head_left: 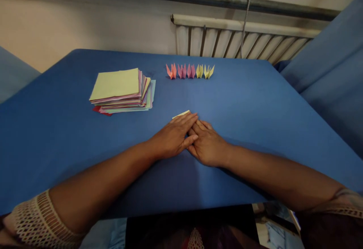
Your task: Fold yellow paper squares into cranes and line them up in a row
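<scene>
A piece of pale yellow paper (181, 114) lies on the table, and only its far edge shows past my hands. My left hand (176, 134) rests on it palm down, fingers stretched out and close together, the tips overlapping my right fingers. Against it from the right leans my right hand (212, 146), its fingers bent and partly covered by the left. Whatever is between the right fingers is hidden. The folds of the paper under the hands cannot be seen.
A stack of coloured paper sheets (119, 84), yellow on top, sits at the left. Several small folded paper cranes (190, 71), orange, pink and yellow, stand in a row at the back of the blue-covered table (244, 101). A radiator (224, 39) is behind it.
</scene>
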Demonstrator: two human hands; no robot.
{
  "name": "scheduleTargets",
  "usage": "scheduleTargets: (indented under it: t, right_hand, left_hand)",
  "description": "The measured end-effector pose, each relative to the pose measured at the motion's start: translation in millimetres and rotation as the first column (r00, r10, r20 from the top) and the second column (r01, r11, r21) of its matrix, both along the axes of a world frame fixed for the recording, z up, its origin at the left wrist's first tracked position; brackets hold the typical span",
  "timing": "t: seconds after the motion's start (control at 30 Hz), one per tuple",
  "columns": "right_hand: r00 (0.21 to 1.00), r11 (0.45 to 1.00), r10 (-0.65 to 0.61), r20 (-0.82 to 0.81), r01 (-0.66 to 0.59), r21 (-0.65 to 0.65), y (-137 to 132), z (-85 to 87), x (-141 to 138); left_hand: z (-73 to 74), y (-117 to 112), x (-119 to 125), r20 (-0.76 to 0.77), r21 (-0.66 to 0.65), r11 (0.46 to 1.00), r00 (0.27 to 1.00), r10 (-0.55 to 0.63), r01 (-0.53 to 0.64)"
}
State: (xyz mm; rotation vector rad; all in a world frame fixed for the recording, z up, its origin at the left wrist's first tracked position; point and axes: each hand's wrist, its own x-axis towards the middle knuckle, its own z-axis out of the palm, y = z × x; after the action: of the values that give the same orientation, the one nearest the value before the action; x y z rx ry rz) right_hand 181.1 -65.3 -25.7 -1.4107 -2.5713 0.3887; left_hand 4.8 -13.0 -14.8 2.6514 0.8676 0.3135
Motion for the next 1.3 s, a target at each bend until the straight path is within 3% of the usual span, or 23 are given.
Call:
scheduleTargets:
  t: [0.13, 0.33, 0.7, 1.0, 1.07, 1.17, 1.3]
  right_hand:
    - [1.000, 1.000, -0.010, -0.008, 0.010, -0.012, 1, 0.5, 0]
    - [1.000, 0.999, -0.018, 0.009, 0.019, -0.026, 0, 0.5, 2]
    - [0.993, 0.999, -0.030, 0.110, 0.026, 0.034, -15, 4.7, 9]
    - [0.978, 0.995, -0.079, 0.195, 0.065, 0.077, -19, 20.7, 11]
    - [0.982, 0.995, -0.076, 0.176, 0.062, 0.084, -17, 21.6, 13]
    - [0.987, 0.995, -0.066, 0.148, 0.054, 0.089, -15, 22.0, 15]
    - [0.991, 0.994, -0.065, 0.115, 0.054, 0.095, -11, 23.0, 16]
  left_hand:
    - [-1.1, 3, 1, -0.110, -0.055, 0.998, 0.994, 0.005, -0.011]
    - [-0.7, 4, -3, -0.144, -0.058, 0.998, 0.990, -0.003, -0.005]
    - [-1.0, 5, -3, -0.315, 0.033, 0.999, 0.949, 0.025, -0.015]
    - [0.8, 2, -18, -0.382, 0.096, 0.983, 0.906, 0.184, -0.159]
    - [2.0, -4, -19, -0.354, 0.087, 0.990, 0.925, 0.138, -0.114]
    - [5.5, -15, -20, -0.318, 0.004, 0.999, 0.947, -0.033, 0.036]
    - [13.6, -20, -27, -0.291, -0.051, 0.996, 0.953, -0.081, 0.069]
